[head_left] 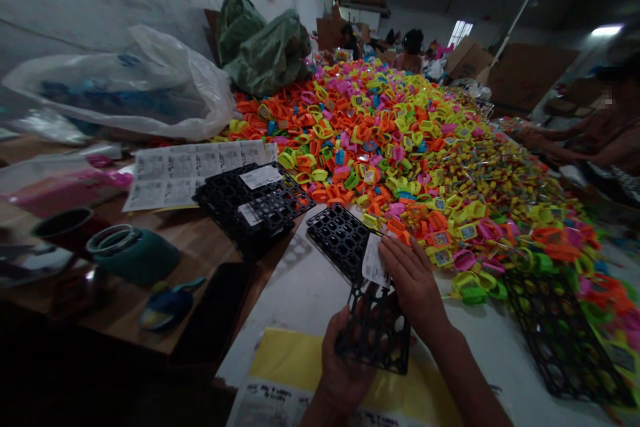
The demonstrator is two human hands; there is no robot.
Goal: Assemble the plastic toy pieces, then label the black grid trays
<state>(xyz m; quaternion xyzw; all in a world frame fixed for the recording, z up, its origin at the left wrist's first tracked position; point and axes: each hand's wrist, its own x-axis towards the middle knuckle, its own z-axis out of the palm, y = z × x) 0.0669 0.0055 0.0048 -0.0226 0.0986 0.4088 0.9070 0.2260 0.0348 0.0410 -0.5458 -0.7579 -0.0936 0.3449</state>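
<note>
My left hand [345, 367] holds a black perforated plastic tray [383, 340] from below, its thumb on the tray's left edge. My right hand [413, 280] lies over the tray's upper end with fingers extended, touching a white printed label [373, 260] there. Just beyond is another black tray [340, 237], flat on the white surface. To the left, a stack of black trays [240, 207] bears white labels. One more black tray [565, 333] rests at the right, partly over colorful plastic pieces. The yellow sheet [285, 353] with printed labels lies beneath my hands.
A large heap of colorful plastic pieces [370, 140] spreads beyond the trays. On the left are a label sheet [170, 173], a dark phone-like slab [215, 313], a teal container [135, 257] and a clear plastic bag [175, 93]. Another person [595, 127] sits at right.
</note>
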